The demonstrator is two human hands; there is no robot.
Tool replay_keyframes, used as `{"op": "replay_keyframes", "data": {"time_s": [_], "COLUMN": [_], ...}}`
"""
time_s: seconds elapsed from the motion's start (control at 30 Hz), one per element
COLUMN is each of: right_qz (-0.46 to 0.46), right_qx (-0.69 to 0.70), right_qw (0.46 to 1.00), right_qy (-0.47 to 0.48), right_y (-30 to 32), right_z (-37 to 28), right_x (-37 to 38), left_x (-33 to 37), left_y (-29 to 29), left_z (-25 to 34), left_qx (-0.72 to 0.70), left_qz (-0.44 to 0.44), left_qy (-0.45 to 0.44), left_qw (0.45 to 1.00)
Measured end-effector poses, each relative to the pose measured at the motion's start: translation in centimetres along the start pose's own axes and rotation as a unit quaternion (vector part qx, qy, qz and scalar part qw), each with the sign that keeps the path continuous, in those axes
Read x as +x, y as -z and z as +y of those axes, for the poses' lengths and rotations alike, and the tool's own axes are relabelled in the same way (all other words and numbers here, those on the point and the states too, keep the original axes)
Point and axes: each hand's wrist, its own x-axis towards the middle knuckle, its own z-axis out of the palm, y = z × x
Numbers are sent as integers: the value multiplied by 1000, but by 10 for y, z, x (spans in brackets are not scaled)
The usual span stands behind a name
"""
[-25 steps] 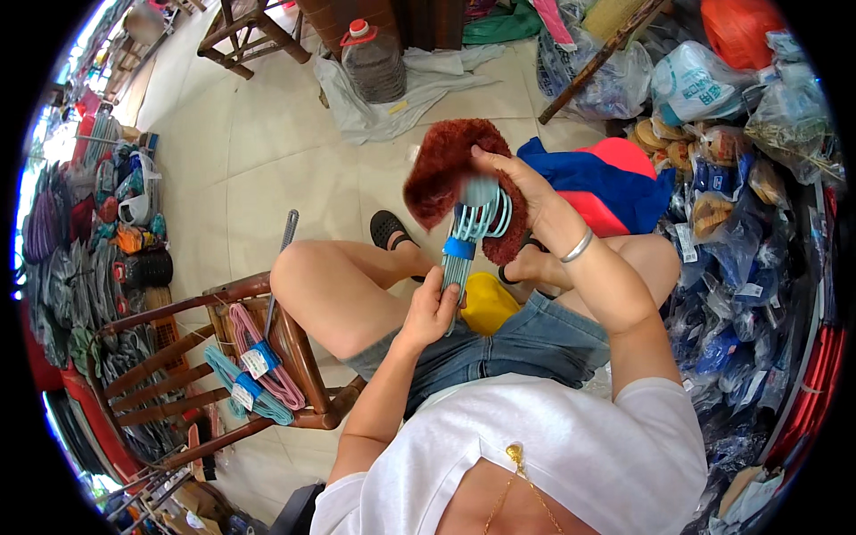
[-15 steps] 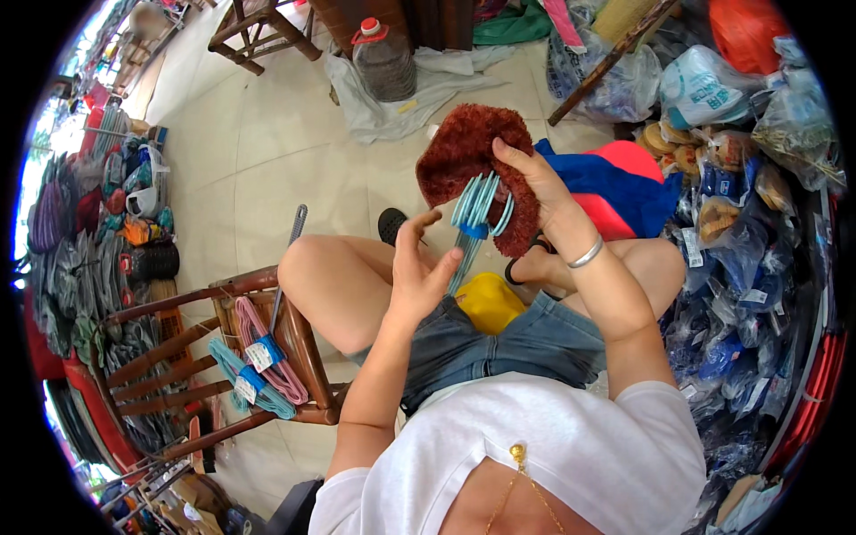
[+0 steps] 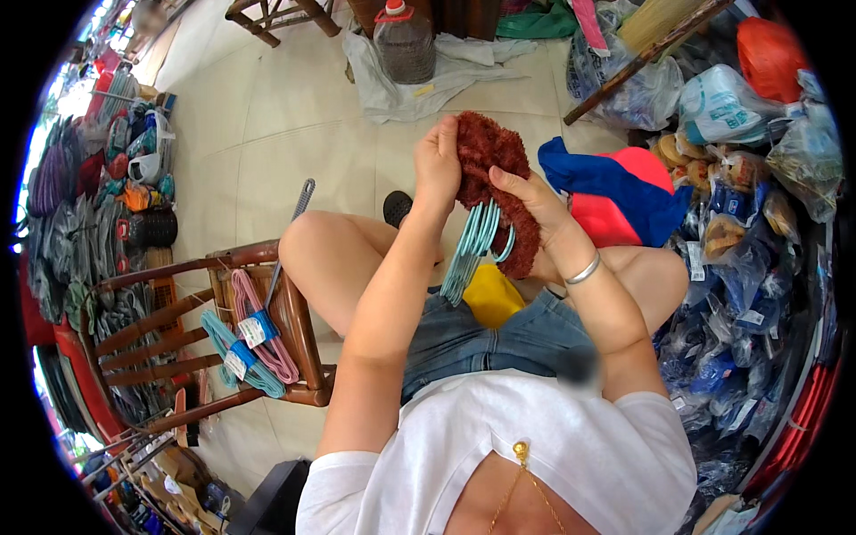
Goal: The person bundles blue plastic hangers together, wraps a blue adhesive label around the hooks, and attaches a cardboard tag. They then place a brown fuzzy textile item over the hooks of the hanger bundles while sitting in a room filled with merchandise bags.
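A fluffy reddish-brown cloth (image 3: 495, 147) is held up in front of my lap between both hands. My left hand (image 3: 437, 167) pinches its upper left edge, fingers closed. My right hand (image 3: 535, 207) grips the right side, its thumb on the front and its other fingers hidden behind. Below the thumb hangs a bundle of light-blue clothes hangers (image 3: 465, 259), their curved hooks up against the cloth. What bears the hangers' weight is hidden. Behind them a yellow thing (image 3: 496, 299) shows between my thighs.
On the bamboo chair (image 3: 308, 343) at left lie a pink hanger bundle (image 3: 264, 325) and a light-blue one (image 3: 241, 357). Blue and red cloth (image 3: 615, 192) sits beyond my right knee. Plastic-wrapped goods (image 3: 731, 312) pile up at right; a large capped bottle (image 3: 404, 45) stands ahead.
My left hand has moved up and forward from beside the hangers and taken hold of the cloth's upper left edge. The blue band around the hangers no longer shows.
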Motion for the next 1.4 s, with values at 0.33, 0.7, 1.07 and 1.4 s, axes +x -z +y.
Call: {"op": "replay_keyframes", "data": {"time_s": [0.33, 0.7, 1.07, 1.4], "right_qz": [54, 105, 68, 69], "right_qx": [34, -116, -612, -71], "right_qw": [998, 968, 694, 993], "right_qy": [25, 195, 372, 60], "right_y": [13, 19, -34, -15], "right_z": [-7, -32, -9, -12], "right_x": [2, -11, -3, 6], "left_x": [-63, -71, -71, -81], "left_y": [75, 42, 15, 32], "left_z": [-35, -21, -11, -8], "left_qx": [111, -41, -61, 46], "left_qz": [-209, -176, -107, -140], "left_qy": [-82, 23, -63, -43], "left_qw": [968, 983, 990, 988]}}
